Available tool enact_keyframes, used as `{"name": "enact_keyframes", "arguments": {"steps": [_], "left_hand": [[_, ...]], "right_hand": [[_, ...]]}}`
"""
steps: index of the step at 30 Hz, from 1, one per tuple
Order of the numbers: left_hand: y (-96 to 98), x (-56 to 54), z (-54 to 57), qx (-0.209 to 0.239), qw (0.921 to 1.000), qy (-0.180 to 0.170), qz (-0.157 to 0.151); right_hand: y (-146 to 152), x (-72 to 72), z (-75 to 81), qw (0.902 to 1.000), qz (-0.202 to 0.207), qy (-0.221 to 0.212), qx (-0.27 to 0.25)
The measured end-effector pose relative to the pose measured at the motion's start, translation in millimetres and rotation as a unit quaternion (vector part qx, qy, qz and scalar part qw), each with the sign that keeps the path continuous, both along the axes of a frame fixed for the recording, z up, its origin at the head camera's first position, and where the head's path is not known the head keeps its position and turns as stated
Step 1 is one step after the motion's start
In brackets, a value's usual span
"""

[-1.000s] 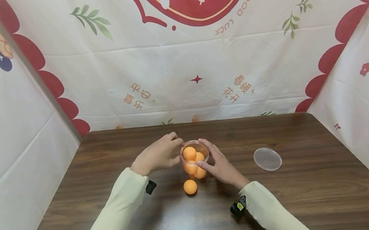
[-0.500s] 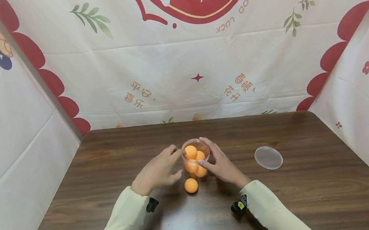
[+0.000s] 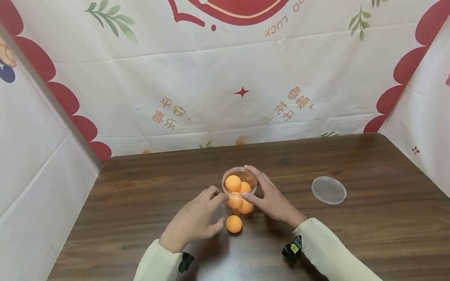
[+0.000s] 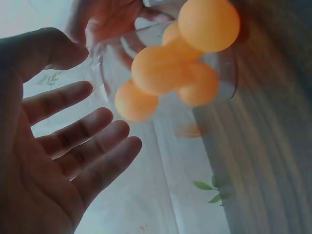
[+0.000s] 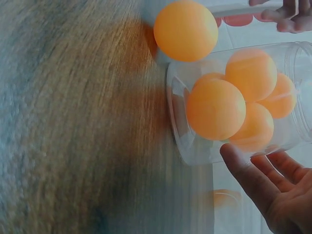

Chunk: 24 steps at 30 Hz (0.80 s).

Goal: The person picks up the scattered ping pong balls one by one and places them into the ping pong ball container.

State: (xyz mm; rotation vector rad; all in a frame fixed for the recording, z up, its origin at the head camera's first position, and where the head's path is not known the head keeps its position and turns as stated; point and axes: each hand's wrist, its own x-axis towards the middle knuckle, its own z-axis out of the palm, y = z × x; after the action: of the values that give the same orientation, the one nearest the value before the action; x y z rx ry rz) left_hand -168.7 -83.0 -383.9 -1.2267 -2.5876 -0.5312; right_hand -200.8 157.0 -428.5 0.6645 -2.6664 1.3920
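Observation:
A clear plastic jar (image 3: 247, 174) stands upright and uncapped on the table, with several orange ping-pong balls (image 5: 216, 109) piled inside. My right hand (image 3: 271, 199) holds the jar from the right, thumb on the near side and fingers round the far side. One loose ping-pong ball (image 3: 234, 224) lies on the table just in front of the jar. To the left, my left hand (image 3: 194, 218) hovers with fingers spread and nothing in its grasp. Its fingertips are close to the jar and the loose ball; in the left wrist view the palm (image 4: 34, 180) is bare.
A round clear lid (image 3: 329, 190) lies flat to the right of the jar. The brown wooden table (image 3: 138, 181) ends at a printed white cloth (image 3: 201, 74) hanging behind, with more cloth on both sides.
My left hand has drawn back from the jar's rim and come down nearer the loose ball. The right hand keeps its hold on the jar.

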Motion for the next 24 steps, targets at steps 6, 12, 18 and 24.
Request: {"name": "enact_keyframes", "arguments": {"steps": [6,12,18,24], "left_hand": [[8.4,4.8,-14.7,-0.051,0.9987,-0.007,-0.003],[16.6,9.8,-29.4,-0.095,0.9954,-0.009,-0.003],[25.2,12.2,-39.7,-0.105,0.9943,0.011,-0.011],[31.7,13.8,-45.7,-0.117,0.9923,0.037,-0.012]], "right_hand": [[-0.2,1.1,0.0,1.0,0.0,-0.003,-0.002],[0.2,1.7,-1.7,1.0,0.004,-0.004,-0.008],[0.4,1.7,-0.9,1.0,-0.001,0.003,-0.008],[0.7,0.6,-0.5,1.0,0.001,0.006,-0.003]]}}
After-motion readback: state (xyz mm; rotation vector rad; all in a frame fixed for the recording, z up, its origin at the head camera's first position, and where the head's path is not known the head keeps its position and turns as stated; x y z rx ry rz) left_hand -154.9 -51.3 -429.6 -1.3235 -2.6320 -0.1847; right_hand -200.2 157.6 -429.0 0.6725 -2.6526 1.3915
